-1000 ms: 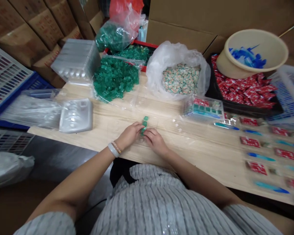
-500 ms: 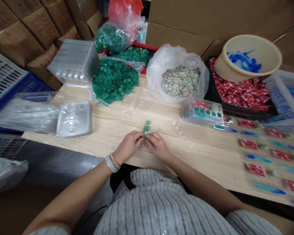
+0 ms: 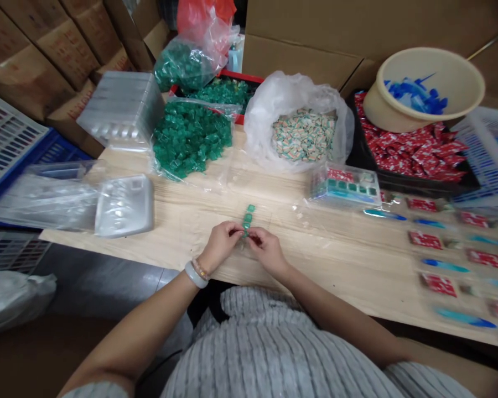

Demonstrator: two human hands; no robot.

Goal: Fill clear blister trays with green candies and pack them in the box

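My left hand and my right hand meet near the front edge of the wooden table, fingers pinched together over a clear plastic tray that is hard to see. A short row of small green wrapped pieces sits in the tray just beyond my fingertips. Both hands pinch at the nearest green piece; which hand carries it I cannot tell. A pale bangle circles my left wrist.
A bag of green pieces, a white bag of patterned sachets, a black tray of red sachets and a beige basin with blue spoons stand behind. Filled trays lie right, empty clear trays left.
My hands have stayed together at the same spot, fingers shifting slightly at the green pieces. The view has drifted a little.
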